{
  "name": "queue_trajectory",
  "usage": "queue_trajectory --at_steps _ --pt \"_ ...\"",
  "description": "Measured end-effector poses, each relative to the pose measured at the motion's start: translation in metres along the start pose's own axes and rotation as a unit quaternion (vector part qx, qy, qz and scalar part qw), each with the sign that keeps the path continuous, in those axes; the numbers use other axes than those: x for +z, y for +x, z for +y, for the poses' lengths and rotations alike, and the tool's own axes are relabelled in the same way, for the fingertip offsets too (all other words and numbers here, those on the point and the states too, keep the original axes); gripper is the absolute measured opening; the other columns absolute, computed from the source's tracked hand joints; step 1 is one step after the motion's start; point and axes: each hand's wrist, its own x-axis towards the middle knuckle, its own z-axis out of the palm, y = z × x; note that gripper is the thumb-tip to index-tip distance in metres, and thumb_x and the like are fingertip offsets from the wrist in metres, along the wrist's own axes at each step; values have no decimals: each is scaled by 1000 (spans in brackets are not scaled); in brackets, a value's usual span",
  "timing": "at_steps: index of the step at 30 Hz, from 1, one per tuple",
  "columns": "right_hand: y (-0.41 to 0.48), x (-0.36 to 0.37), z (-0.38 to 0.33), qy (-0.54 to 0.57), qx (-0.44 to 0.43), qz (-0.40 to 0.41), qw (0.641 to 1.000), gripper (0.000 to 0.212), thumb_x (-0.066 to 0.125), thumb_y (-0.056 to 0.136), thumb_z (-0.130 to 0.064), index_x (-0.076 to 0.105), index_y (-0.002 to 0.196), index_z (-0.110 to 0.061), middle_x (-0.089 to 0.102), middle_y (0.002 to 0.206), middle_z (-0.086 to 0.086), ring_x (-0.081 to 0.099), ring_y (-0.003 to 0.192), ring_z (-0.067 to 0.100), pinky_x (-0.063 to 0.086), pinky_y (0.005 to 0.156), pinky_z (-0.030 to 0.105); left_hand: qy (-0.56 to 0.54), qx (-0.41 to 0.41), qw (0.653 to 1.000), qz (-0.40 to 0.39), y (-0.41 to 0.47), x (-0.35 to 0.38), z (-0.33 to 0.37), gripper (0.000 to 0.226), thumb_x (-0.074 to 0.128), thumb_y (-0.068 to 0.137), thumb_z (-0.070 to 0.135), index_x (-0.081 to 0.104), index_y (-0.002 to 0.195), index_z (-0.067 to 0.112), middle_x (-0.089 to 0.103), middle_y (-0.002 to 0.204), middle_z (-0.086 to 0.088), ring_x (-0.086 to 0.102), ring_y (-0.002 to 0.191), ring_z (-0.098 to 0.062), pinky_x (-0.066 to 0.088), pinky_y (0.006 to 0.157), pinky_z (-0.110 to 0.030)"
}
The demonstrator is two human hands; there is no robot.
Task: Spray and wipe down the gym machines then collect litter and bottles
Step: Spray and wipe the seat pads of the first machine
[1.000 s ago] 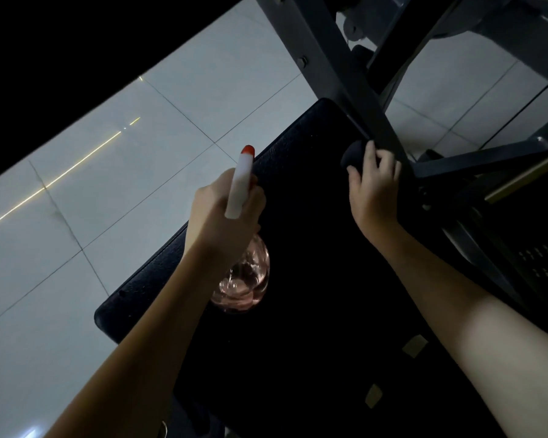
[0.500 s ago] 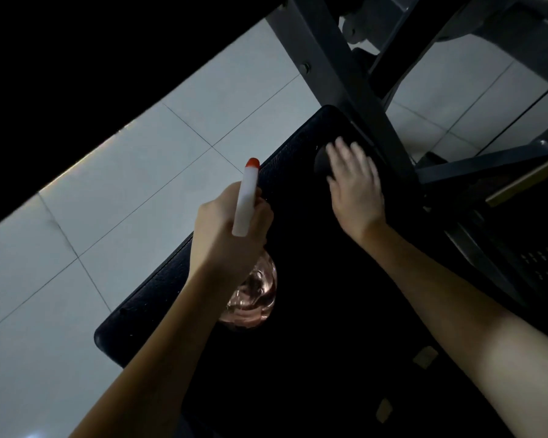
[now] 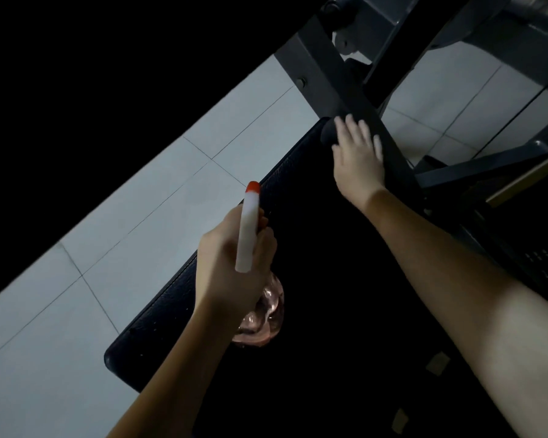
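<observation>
Pale tiled floor [image 3: 159, 216], dim light, upper left of the view pure black. We see a black padded bench [image 3: 171, 308] running diagonally from lower left toward upper right. Its stitched edge catches a little light; the rest of the pad is too dark to read. A grey metal machine frame [image 3: 329, 83] crosses at the bench's far end, with a bolt visible on the beam and more bars going off to the right.

Left hand [image 3: 225, 267]: fingers wrapped around the neck of a spray bottle [image 3: 247, 229], firm grip. The bottle has a white head, an orange nozzle tip [image 3: 253, 186] pointing away along the bench, and a clear pinkish body [image 3: 263, 317] hanging below the fist. It is held over the near-middle of the pad, and we cannot tell whether it touches the pad.

Right hand [image 3: 358, 162]: fingers straight and spread, palm down at the far end of the bench, just beside the grey beam. It presses on a dark rounded wad [image 3: 327, 134] that sticks out to the left of the fingertips. It is probably a cloth, but too dark for us to confirm the material.

We also note two small beige patches [image 3: 437, 363] low on the right, near the right forearm. The two hands are well apart.
</observation>
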Motion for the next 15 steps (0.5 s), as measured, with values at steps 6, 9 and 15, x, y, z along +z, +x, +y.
queue_trajectory --at_steps 6,9,15 --pt "-16 22 -40 38 -81 30 996 49 35 99 -17 27 148 -14 22 156 5 18 143 24 14 114 38 10 33 999 7 -4 0 2 22 44 76 36 51 85 18 63 78 -4 63 68 -27 53 61 -48" --pt "-33 15 -7 2 -194 -8 981 50 39 97 -15 30 147 -15 26 154 4 22 142 24 14 114 35 -10 16 1000 6 -4 -1 -1 23 44 75 37 54 85 19 65 77 -4 64 68 -30 53 62 -50" --pt "18 1 -12 45 14 9 999 48 30 102 -17 22 150 -17 17 158 3 9 145 24 10 116 42 -19 17 1000 13 -8 -5 -4 25 45 77 37 56 83 16 63 78 -4 63 67 -29 53 61 -50"
